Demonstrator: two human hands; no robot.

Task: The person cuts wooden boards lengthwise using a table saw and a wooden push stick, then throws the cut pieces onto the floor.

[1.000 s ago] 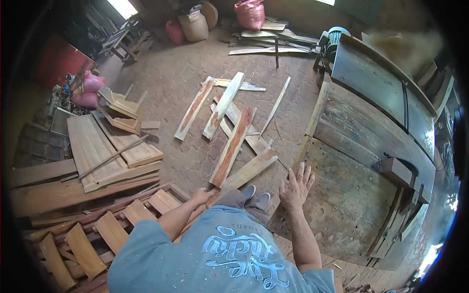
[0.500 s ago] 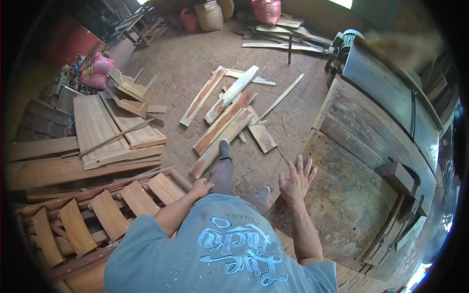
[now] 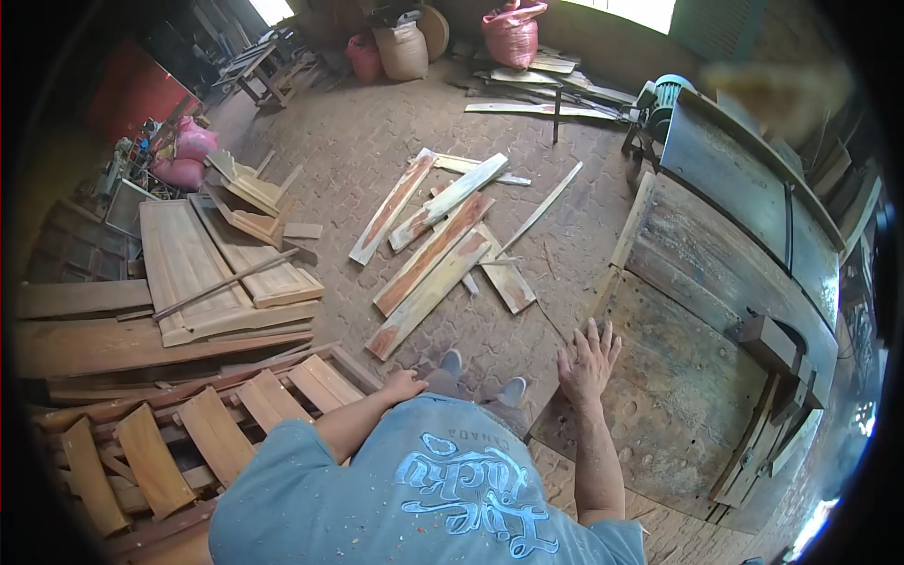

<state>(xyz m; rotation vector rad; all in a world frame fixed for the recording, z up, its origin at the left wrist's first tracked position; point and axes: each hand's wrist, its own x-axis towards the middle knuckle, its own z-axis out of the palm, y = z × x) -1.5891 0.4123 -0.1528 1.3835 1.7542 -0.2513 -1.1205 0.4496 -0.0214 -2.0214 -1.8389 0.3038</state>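
My right hand [image 3: 588, 365] is spread, fingers apart, over the near left edge of a worn machine table [image 3: 678, 377]; it seems to rest on its surface. Low at my left side, my left hand [image 3: 403, 386] is loosely curled with no object showing in it; its palm is hidden. That hand is nearest to a slatted wooden frame [image 3: 268, 403]. On the floor ahead of my feet lie several rough boards [image 3: 428, 297], pale with reddish-brown streaks, some crossing each other. A thin strip of wood [image 3: 546, 207] leans out to their right.
Wooden panels [image 3: 188, 273] are stacked at the left with a stick [image 3: 226, 282] across them. A dark block [image 3: 770, 344] and a fence stand on the table's right. Sacks [image 3: 402, 49] and a scrap pile [image 3: 556, 85] line the back, near a motor [image 3: 670, 91].
My forward foot has come back near the other. The boards and table now appear lower in view. My right hand stays spread at the table edge, slightly further right in the picture.
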